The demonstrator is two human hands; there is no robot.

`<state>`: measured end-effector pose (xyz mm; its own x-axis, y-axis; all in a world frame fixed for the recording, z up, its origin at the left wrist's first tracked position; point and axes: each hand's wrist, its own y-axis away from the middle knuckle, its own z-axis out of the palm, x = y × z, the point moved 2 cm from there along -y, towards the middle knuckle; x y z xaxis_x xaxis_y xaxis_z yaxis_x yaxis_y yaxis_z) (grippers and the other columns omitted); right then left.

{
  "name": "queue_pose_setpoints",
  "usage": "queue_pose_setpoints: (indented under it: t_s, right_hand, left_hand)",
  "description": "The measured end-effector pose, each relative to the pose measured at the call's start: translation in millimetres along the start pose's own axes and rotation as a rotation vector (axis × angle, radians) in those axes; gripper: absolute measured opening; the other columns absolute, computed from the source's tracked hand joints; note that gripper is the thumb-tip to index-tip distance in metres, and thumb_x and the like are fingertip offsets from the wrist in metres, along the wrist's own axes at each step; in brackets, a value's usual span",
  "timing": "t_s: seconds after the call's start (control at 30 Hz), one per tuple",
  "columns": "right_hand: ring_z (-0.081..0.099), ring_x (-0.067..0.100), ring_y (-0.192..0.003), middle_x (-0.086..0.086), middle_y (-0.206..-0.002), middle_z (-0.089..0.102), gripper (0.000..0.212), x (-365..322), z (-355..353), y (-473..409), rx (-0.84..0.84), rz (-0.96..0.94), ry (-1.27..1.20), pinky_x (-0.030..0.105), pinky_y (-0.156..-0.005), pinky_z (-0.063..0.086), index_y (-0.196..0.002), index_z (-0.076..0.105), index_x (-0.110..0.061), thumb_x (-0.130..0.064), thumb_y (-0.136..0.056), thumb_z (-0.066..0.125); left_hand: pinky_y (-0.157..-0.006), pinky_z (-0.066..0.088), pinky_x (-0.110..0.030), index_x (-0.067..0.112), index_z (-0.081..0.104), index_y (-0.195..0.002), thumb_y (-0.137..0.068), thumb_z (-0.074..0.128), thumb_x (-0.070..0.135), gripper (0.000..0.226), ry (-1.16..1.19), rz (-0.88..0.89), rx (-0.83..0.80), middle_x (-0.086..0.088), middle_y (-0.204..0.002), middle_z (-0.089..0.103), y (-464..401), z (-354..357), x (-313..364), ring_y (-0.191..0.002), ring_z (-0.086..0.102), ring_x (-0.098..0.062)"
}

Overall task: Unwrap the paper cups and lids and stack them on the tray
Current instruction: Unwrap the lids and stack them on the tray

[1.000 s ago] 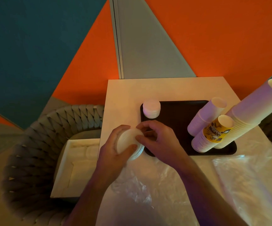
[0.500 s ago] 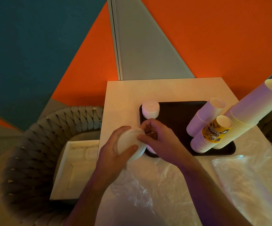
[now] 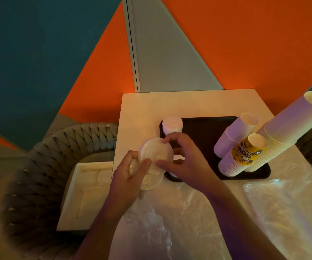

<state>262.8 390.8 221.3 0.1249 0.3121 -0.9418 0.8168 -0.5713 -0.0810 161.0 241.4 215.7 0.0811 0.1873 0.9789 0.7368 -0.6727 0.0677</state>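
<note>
Left hand (image 3: 130, 173) grips a short stack of white lids (image 3: 154, 162) from below, thumb over the top rim, held just above the near-left corner of the black tray (image 3: 204, 132) on the desk (image 3: 142, 109); right hand (image 3: 185, 162) pinches the top lid's edge with curled fingertips. I judge these lids very light, thin, springy plastic, nested tight and slick, so I take them by the rim, not the flexing centre. 1 lid stack (image 3: 172, 125) and 3 leaning cup stacks (image 3: 245, 147) already sit on the tray.
</note>
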Motion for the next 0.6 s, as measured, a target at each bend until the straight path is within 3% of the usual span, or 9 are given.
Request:
queue_pose_setpoints:
  t_s: [0.07, 0.17, 0.27, 0.37, 0.43, 0.5, 0.6]
  right_hand:
    - [0.056, 0.011, -0.12, -0.018, -0.136, 0.044, 0.063, -0.1, 3.6, 3.9, -0.063, -0.093, 0.13, 0.033, -0.087, 0.057, -0.12, 0.057, -0.033, -0.033, -0.068, 0.092]
    - [0.05, 0.006, -0.124, -0.015, -0.135, 0.046, 0.072, -0.3, 7.7, 7.9, -0.105, -0.143, 0.182, 0.018, -0.091, 0.048, -0.124, 0.053, -0.03, -0.035, -0.065, 0.095]
    - [0.053, 0.004, -0.117, -0.021, -0.131, 0.05, 0.072, 3.6, 9.3, 8.7, -0.097, -0.096, 0.184, 0.02, -0.087, 0.05, -0.124, 0.052, -0.035, -0.04, -0.065, 0.094]
    - [0.057, 0.004, -0.113, -0.022, -0.129, 0.055, 0.071, 10.5, 8.0, 7.3, -0.09, -0.045, 0.149, 0.023, -0.085, 0.054, -0.124, 0.054, -0.037, -0.042, -0.065, 0.093]
    - [0.06, 0.004, -0.109, -0.02, -0.126, 0.059, 0.067, 15.1, 4.2, 5.4, -0.051, -0.024, 0.097, 0.023, -0.082, 0.055, -0.122, 0.057, -0.037, -0.035, -0.066, 0.094]
    - [0.061, 0.002, -0.105, -0.02, -0.122, 0.06, 0.063, 22.7, -3.4, 0.5, 0.026, 0.018, 0.044, 0.019, -0.078, 0.054, -0.119, 0.058, -0.037, -0.028, -0.067, 0.093]
    - [0.06, 0.004, -0.103, -0.019, -0.117, 0.06, 0.061, 45.4, -19.6, -9.4, 0.195, 0.106, 0.074, 0.022, -0.078, 0.052, -0.114, 0.056, -0.037, -0.032, -0.066, 0.092]
  left_hand:
    - [-0.047, 0.049, -0.035, 0.019, 0.061, -0.096, -0.089, 0.059, 0.042, 0.025, -0.003, 0.001, -0.003, 0.0, -0.083, 0.068, -0.7, 1.2, -0.3, -0.059, 0.064, -0.014]
    - [-0.049, 0.048, -0.024, 0.02, 0.061, -0.098, -0.089, 0.059, 0.041, 0.024, -0.011, 0.003, -0.011, 0.002, -0.086, 0.067, -2.4, 1.7, -1.9, -0.062, 0.063, -0.011]
    - [-0.054, 0.051, -0.035, 0.025, 0.062, -0.098, -0.084, 0.058, 0.047, 0.026, -0.026, 0.004, -0.042, 0.007, -0.089, 0.067, -2.2, 2.8, -2.9, -0.071, 0.064, -0.019]
    - [-0.052, 0.051, -0.026, 0.034, 0.062, -0.098, -0.082, 0.057, 0.054, 0.025, -0.037, -0.006, -0.045, 0.015, -0.089, 0.067, -3.7, 1.5, -5.5, -0.077, 0.066, -0.01]
    - [-0.047, 0.048, -0.028, 0.039, 0.061, -0.092, -0.083, 0.059, 0.053, 0.017, -0.015, -0.007, -0.044, 0.012, -0.092, 0.066, -4.7, 0.7, -7.2, -0.073, 0.067, -0.017]
    - [-0.041, 0.046, -0.031, 0.036, 0.059, -0.09, -0.087, 0.064, 0.044, 0.01, 0.021, -0.01, -0.026, 0.005, -0.1, 0.064, -5.9, -1.2, -9.5, -0.063, 0.066, -0.022]
    - [-0.044, 0.05, -0.031, 0.029, 0.058, -0.104, -0.092, 0.07, 0.016, 0.021, 0.031, -0.05, 0.02, 0.001, -0.111, 0.061, -7.0, -3.8, -15.8, -0.073, 0.067, -0.023]
